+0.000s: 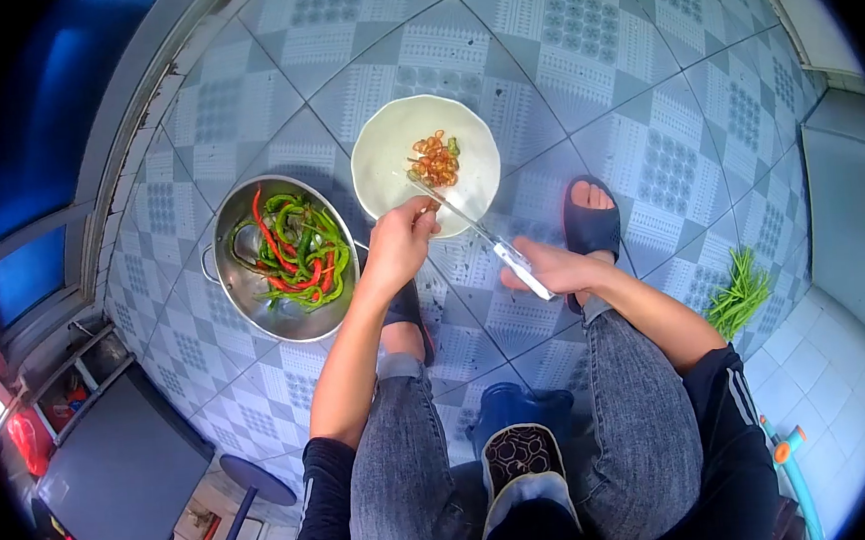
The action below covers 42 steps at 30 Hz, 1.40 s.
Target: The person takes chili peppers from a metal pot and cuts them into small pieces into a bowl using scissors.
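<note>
My right hand [560, 265] is closed around white-handled scissors [525, 269], their metal blades pointing up and left over a pale plate [375, 164]. Beside the blades, at the plate's near edge, my left hand [402, 240] is closed in a pinch; what its fingers hold is hidden. Chopped red and green pepper pieces [435, 159] lie heaped on the plate. Left of it, a steel pot [245, 308] holds several whole red and green chili peppers [295, 244].
A bunch of green stalks [740, 292] lies on the tiled floor [624, 146] at the right. My sandalled feet [592, 219] are close to the plate. A grey cabinet-like box [121, 472] stands at lower left, near a round dark disc [258, 480].
</note>
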### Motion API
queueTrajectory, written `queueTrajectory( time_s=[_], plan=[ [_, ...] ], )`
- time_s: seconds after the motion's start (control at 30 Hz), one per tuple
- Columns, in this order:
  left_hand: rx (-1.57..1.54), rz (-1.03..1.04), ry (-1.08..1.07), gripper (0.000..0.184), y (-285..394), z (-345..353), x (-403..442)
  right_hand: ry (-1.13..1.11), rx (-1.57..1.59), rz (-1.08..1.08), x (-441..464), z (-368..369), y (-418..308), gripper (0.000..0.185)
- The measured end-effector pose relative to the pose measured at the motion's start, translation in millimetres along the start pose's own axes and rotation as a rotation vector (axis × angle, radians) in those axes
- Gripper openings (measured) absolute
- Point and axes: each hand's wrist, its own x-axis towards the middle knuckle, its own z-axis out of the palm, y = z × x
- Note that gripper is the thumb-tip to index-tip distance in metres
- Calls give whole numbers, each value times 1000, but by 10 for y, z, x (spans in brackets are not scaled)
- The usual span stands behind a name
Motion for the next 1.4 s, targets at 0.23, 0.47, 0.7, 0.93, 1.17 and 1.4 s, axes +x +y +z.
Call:
queueTrajectory(
  time_s=[0.23,0.47,0.7,0.93,1.17,1.4],
  plan=[
    [76,74,46,19,38,-6,-25,53,18,-36,36,5,-10,56],
    [49,58,19,20,9,-15,-16,30,133,31,5,-7,-90,33],
    [-197,-35,-28,21,-82,-28,31,-90,102,-36,58,19,116,59],
    [-346,-63,-116,22,-121,-25,27,-45,-22,8,20,-25,-56,66],
    [-314,-109,-158,24,-100,-42,41,-26,102,-12,27,-20,-115,51],
    [-563,-204,-290,25,-138,-109,38,-49,164,77,48,-5,-12,51]
  ],
)
